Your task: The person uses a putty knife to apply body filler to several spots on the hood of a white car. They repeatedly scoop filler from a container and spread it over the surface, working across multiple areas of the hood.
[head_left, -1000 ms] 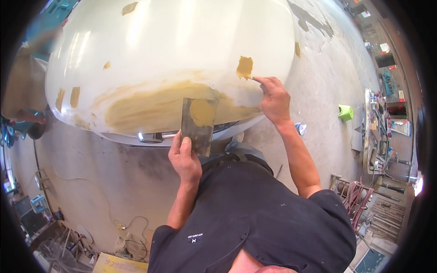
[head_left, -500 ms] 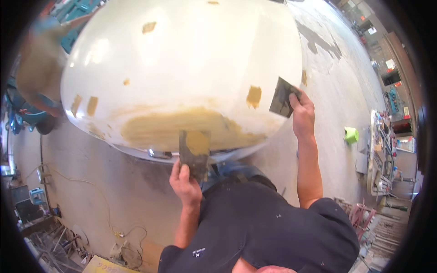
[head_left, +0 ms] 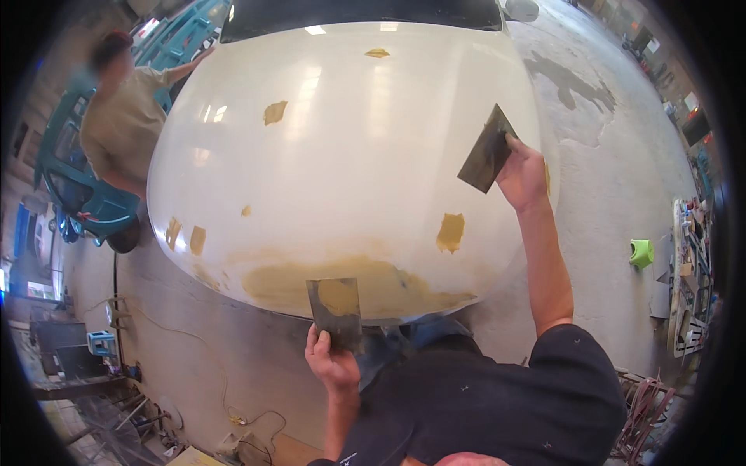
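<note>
In front of me spreads a white car hood (head_left: 350,171) with several tan filler patches. The widest filler smear (head_left: 311,279) runs along its front edge, and a smaller filler patch (head_left: 451,233) lies toward the right. My left hand (head_left: 334,363) grips a flat, dark putty board (head_left: 339,326) that carries a dab of tan filler (head_left: 339,295) on its upper part. This board is at the hood's front edge. My right hand (head_left: 522,175) is closed on a dark, flat rectangular putty spreader (head_left: 487,155), held over the right side of the hood.
A person in a beige shirt (head_left: 124,124) stands at the hood's left side beside teal car parts (head_left: 85,202). A green stool-like object (head_left: 641,253) and a cluttered rack (head_left: 688,272) are on the right. A hose (head_left: 186,334) crosses the floor at lower left.
My view has tilted up, bringing the windshield and the other person into sight. My right hand and the spreader have turned and moved farther up along the hood; both hands keep their hold.
</note>
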`<state>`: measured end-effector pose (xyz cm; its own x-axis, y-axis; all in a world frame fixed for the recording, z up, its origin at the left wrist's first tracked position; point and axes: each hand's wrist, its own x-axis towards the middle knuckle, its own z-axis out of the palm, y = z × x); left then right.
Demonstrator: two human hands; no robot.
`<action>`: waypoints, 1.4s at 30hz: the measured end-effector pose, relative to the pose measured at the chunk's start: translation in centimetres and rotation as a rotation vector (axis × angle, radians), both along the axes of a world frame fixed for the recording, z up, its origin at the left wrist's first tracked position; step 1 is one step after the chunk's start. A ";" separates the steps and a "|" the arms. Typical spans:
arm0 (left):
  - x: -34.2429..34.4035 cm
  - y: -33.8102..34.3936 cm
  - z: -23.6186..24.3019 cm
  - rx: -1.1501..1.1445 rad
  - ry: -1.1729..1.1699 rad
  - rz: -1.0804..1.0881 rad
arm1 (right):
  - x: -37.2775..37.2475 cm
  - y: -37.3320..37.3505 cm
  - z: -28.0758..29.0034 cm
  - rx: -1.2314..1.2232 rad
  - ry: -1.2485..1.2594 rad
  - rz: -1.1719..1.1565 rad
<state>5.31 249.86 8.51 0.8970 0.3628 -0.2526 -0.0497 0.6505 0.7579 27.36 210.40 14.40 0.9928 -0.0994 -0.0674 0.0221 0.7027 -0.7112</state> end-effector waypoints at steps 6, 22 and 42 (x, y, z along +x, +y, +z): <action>4.1 1.5 -0.2 -0.041 -0.011 -0.073 | 9.0 2.3 0.6 -0.222 -0.014 -0.011; 16.4 4.3 -4.7 -0.027 -0.067 -0.190 | 30.5 3.4 1.2 -1.035 -0.048 -0.096; 16.4 3.2 -6.2 0.570 -0.011 -0.103 | 43.9 2.4 -3.5 -1.895 -0.732 0.009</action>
<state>21.70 253.08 2.31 0.9363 0.3495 -0.0339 -0.0171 0.1419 0.9897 71.22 212.79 10.92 0.7809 0.4551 0.4279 0.5900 -0.7625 -0.2657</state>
